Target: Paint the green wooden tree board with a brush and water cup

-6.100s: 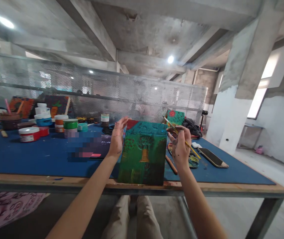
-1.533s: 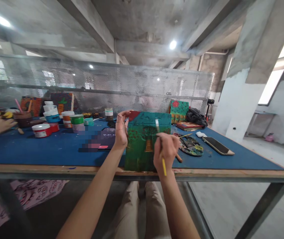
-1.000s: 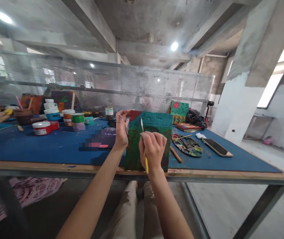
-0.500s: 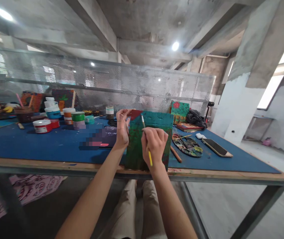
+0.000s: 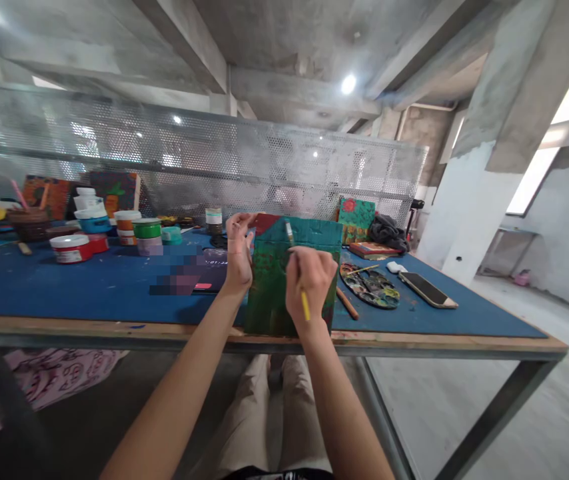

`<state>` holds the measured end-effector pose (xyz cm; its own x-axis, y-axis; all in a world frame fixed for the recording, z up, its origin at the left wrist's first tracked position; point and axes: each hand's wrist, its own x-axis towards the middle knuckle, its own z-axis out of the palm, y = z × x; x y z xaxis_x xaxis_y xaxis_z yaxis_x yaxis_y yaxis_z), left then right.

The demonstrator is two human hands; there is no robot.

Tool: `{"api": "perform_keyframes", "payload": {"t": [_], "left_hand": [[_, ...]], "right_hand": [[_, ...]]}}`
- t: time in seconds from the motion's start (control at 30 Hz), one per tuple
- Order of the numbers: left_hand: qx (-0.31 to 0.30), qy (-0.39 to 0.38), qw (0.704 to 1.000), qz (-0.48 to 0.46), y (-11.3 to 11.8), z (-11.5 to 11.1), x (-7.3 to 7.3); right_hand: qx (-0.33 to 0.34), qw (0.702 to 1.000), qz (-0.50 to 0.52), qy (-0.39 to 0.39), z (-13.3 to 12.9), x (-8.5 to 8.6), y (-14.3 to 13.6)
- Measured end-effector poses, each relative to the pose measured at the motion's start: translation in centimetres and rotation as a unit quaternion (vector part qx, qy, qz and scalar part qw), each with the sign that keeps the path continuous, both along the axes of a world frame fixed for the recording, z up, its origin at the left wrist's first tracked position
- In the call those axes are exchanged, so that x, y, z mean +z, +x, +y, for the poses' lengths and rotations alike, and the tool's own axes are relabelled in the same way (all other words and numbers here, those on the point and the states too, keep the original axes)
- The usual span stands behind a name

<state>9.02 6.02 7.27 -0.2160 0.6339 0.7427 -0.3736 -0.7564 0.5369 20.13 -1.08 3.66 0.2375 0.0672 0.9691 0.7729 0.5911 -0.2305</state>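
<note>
A painted board [image 5: 269, 300], green and teal with a dark red patch at its top left corner, stands tilted up at the table's front edge. My left hand [image 5: 239, 257] grips its left side near the upper corner, the fingers partly behind it. In my right hand [image 5: 312, 283] is a paintbrush [image 5: 305, 305] with a yellow handle, pinched between closed fingers. Its pale tip lies against or just in front of the teal upper part; contact is hard to make out. To the right of the board lies a paint palette [image 5: 370, 285] with a thin brush across it.
Several paint jars [image 5: 71, 249] stand at the left, near a brown brush pot [image 5: 29, 224]. A dark tablet-like screen [image 5: 214, 272] lies left of the board. On the right are a wooden stick [image 5: 347, 303], a phone [image 5: 427, 289] and a dark cloth [image 5: 387, 233]. Another person's arm shows far left.
My right hand and the brush have shifted slightly across the board, the brush tip now a little farther right on the teal part. The whole view has turned slightly. My left hand keeps its hold.
</note>
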Motion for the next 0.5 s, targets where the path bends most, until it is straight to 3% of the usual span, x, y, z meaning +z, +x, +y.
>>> {"api": "perform_keyframes", "payload": {"t": [0.07,0.2,0.3,0.43,0.5], "left_hand": [[0.002,-0.002,1.0,0.008,0.0,0.1,0.0],[-0.004,-0.003,1.0,-0.002,-0.1,0.2,-0.2],[-0.006,-0.002,1.0,-0.002,-0.1,0.3,-0.2],[-0.008,0.007,1.0,0.001,-0.1,0.2,-0.2],[-0.007,0.005,1.0,-0.005,-0.1,0.2,-0.2]], "right_hand": [[-0.002,0.998,0.062,-0.003,-0.1,0.0,-0.2],[0.012,0.997,-0.065,-0.03,-0.6,-0.3,-0.3],[-0.02,0.998,0.058,-0.024,-0.9,-0.7,-0.2],[0.007,0.996,-0.077,-0.037,-1.2,-1.4,-0.2],[-0.016,0.999,0.015,-0.028,-1.4,-1.6,-0.3]]}}
